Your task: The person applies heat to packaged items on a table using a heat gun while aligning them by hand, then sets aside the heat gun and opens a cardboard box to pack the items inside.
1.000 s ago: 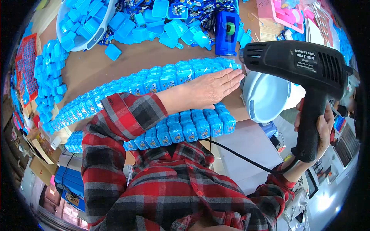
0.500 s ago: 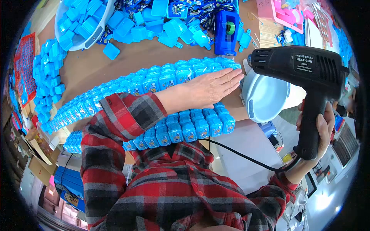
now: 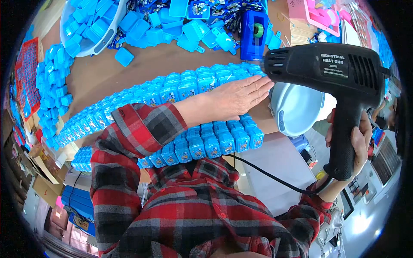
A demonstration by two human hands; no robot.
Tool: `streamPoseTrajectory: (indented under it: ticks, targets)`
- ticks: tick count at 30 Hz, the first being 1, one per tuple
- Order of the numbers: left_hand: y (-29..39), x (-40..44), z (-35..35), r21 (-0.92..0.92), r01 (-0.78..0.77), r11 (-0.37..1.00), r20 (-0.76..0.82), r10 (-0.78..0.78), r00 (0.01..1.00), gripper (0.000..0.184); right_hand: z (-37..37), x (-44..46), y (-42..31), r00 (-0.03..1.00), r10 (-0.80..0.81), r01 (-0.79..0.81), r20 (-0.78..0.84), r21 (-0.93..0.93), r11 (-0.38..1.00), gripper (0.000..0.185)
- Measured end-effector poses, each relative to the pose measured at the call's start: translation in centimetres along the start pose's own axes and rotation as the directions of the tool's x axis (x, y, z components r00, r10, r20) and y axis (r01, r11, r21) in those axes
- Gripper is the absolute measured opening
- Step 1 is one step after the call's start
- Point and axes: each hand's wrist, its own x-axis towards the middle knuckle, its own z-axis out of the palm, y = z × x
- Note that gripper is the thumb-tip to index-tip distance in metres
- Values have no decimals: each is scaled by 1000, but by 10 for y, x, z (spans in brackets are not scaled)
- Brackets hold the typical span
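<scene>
My left hand (image 3: 243, 96) lies flat, fingers stretched out, along the near side of a long curved row of small blue plastic boxes (image 3: 187, 86). In my right hand (image 3: 361, 144) is a black industrial heat gun (image 3: 318, 64), gripped by its handle. The gun's nozzle points left over the right end of that row, just beyond my left fingertips. A second row of blue boxes with printed pictures (image 3: 198, 148) stands nearer my body, partly hidden under my left forearm.
Behind the row stand a blue tape dispenser (image 3: 253, 38) and loose blue lids (image 3: 161, 36). A basin of blue pieces (image 3: 105, 42) is at the far left. Under the gun sits a pale blue basin (image 3: 297, 109). The gun's black cable (image 3: 275, 175) runs past my body.
The heat gun has moved left, bringing its nozzle from beside the row to over its right end. My left hand has stayed almost still.
</scene>
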Motion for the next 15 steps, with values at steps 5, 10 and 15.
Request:
streamPoseTrajectory:
  ticks: [5,10,15]
  targets:
    - [0,-3,1,52,-4,999,-83,8,997,85,0,-1,1,996,-33,30,-87,-45,999,62]
    - [-1,-1,0,-25,-5,1000,-12,5,1000,88,11,-6,2,990,-34,8,138,187,982,64]
    - [-1,-4,0,-5,1,1000,-113,-1,994,83,21,-7,3,998,-53,51,18,115,992,65]
